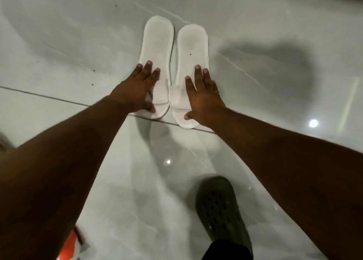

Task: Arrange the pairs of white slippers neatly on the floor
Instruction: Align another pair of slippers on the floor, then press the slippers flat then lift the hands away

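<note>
A pair of white slippers was seen laid side by side on a glossy pale floor, toes nearest the camera and heels at the far end, the left slipper set a little farther away than the right slipper, so that the toe ends were not level. The left hand was spread flat, fingers wide, across the strap and outer edge of the left slipper; the right hand, likewise flat and splayed, with a ring on one finger, was pressed over the strap of the right one. Nothing was gripped by either hand. It was judged that the polished tile could let a light slipper skate away under an uneven push, so the narrow gap between the two might be closed on one side and opened on the other, or the staggered toes left uncorrected. A dark grout line ran beneath the toe ends and could have been used as a guide. Pale veins, a few dark specks and reflected ceiling lights were shown on the floor. A dark perforated clog was planted at near right, and an orange and white object, not identifiable, was glimpsed at near left. No other pairs were in view.
</note>
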Action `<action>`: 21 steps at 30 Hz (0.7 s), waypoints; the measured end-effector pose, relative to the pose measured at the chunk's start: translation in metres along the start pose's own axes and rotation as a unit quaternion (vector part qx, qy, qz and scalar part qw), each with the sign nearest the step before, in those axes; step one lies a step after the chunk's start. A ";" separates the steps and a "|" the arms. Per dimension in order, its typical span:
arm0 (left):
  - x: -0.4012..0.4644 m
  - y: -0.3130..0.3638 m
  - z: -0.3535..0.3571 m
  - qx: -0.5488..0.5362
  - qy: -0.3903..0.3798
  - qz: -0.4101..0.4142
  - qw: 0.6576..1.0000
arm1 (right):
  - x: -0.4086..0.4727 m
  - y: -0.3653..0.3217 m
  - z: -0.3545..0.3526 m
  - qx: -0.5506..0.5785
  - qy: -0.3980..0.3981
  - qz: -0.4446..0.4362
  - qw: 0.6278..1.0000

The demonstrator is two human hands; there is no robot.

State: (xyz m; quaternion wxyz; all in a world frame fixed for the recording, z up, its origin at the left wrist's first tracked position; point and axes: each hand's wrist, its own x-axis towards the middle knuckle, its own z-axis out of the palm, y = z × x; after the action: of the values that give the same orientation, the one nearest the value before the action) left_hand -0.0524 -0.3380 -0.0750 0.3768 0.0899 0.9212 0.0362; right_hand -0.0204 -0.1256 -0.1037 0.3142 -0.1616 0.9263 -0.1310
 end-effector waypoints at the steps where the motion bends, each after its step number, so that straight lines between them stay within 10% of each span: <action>1: -0.004 -0.009 0.002 -0.012 0.000 -0.008 1.000 | 0.005 -0.008 0.000 -0.003 0.000 -0.003 1.000; 13: -0.010 -0.002 -0.003 0.022 -0.010 -0.002 1.000 | -0.012 0.009 -0.003 0.059 0.051 -0.008 0.997; 21: 0.018 0.208 -0.007 0.117 0.054 0.142 0.981 | -0.202 0.252 -0.033 0.029 0.098 0.173 0.980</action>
State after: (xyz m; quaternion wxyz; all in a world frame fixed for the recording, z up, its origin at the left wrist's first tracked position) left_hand -0.0415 -0.1306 -0.0546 0.3045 0.2612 0.9159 -0.0136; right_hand 0.0558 0.1862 -0.0557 0.2445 0.0242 0.9623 -0.1164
